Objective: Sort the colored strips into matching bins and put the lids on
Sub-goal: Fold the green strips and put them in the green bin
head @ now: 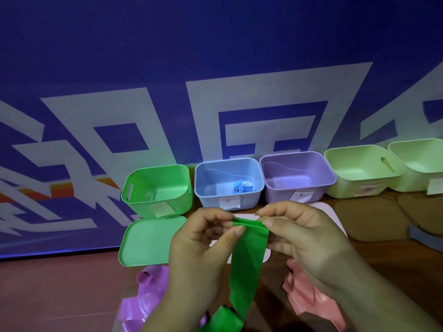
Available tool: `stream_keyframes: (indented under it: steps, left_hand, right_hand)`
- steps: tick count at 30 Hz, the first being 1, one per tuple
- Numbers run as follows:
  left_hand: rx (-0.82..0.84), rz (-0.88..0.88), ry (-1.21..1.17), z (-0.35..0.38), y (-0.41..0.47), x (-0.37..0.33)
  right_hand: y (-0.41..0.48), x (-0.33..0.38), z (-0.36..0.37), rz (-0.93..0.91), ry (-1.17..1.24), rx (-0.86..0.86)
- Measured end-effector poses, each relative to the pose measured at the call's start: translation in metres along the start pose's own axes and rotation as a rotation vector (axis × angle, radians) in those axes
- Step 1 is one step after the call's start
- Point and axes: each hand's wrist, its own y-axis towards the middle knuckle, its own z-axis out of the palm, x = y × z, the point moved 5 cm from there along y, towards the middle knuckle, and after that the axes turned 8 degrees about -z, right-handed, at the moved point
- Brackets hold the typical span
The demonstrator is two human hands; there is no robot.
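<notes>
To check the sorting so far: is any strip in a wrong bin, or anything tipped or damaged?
Nothing stands out. The blue strip lies in the matching blue bin, and nothing looks tipped or damaged.

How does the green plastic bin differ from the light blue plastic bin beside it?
The green plastic bin shows no strip inside; the light blue plastic bin holds a curled blue strip. The green bin shows a handle slot in its left wall; the blue bin shows none plainly. The green bin ends the row on the left, the blue bin sits beside it. Both are lidless with a paper label in front.
</notes>
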Motion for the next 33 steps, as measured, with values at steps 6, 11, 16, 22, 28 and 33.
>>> stream_keyframes:
  steps: [6,11,16,22,28,33]
  left_hand:
    - [-0.013,0.039,0.052,0.000,0.002,0.004]
    - [-0.021,0.014,0.052,0.002,0.000,0.007]
    - [-0.022,-0.029,0.042,0.001,-0.003,0.010]
    - [-0.020,-0.044,0.007,-0.004,-0.007,0.011]
    - [-0.018,-0.050,0.085,-0.015,-0.012,0.014]
    - [0.058,-0.062,0.191,-0.028,-0.016,0.022]
  right_hand:
    - [0.001,-0.003,-0.001,0.009,0.008,0.003]
    - [0.001,-0.006,-0.001,-0.004,0.004,0.001]
    - [0.002,-0.005,-0.001,-0.023,-0.033,-0.005]
    - [0.000,-0.008,0.003,-0.037,-0.041,0.029]
    - [-0.003,-0.014,0.012,-0.144,-0.233,0.085]
    - [-0.003,-0.029,0.017,-0.109,-0.250,0.044]
